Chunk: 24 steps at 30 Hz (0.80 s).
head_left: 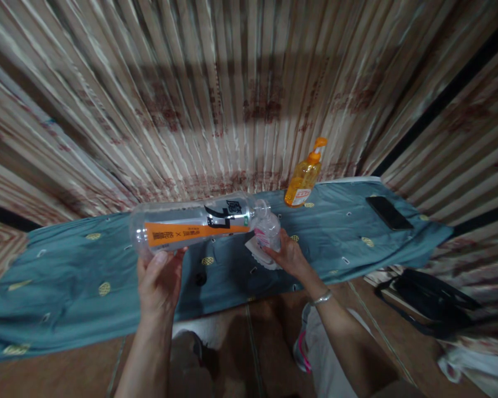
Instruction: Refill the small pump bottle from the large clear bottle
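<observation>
My left hand [160,276] grips the base end of a large clear plastic bottle [191,222] with an orange and black label. The bottle lies nearly level in the air, its neck pointing right. At that neck is a small clear plastic bottle [268,229] with pink print, and my right hand [289,255] is closed around it. The two mouths are close together; whether they touch I cannot tell. A white, scallop-edged piece [259,251] shows just beneath the small bottle. On the cloth below the large bottle lies a small dark round cap [200,279].
A teal patterned cloth [120,298] covers the bench. An orange pump bottle [302,179] stands at the back, and a black phone [389,213] lies at the right. A pleated curtain [216,99] hangs behind. A black bag [431,298] sits at the lower right.
</observation>
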Motion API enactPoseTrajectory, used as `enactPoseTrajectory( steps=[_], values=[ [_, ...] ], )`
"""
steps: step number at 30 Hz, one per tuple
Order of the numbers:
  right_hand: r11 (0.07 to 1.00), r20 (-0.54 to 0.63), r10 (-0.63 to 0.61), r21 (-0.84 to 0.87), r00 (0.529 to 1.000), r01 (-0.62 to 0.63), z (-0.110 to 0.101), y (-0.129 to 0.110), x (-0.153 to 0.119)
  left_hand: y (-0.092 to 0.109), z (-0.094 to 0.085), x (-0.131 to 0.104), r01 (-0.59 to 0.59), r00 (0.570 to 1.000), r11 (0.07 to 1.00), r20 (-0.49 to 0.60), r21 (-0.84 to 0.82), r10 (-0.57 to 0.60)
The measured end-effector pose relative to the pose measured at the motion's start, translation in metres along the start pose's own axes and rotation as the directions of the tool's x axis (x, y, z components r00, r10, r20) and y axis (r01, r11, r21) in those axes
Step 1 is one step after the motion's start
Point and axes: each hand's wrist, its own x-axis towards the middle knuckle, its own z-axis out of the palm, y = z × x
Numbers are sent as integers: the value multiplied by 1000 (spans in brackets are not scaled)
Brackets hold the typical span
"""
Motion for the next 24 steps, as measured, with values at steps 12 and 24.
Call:
enactPoseTrajectory(
  steps=[12, 24],
  values=[
    [999, -26, -25, 20, 999, 25, 1, 1, -2, -1, 0, 0, -12, 1000, 1000, 6, 4, 12],
    [1000, -12, -5, 12, 1000, 5, 1, 2, -1, 1, 1, 0, 4, 1000, 1000, 3, -16, -4]
  ],
)
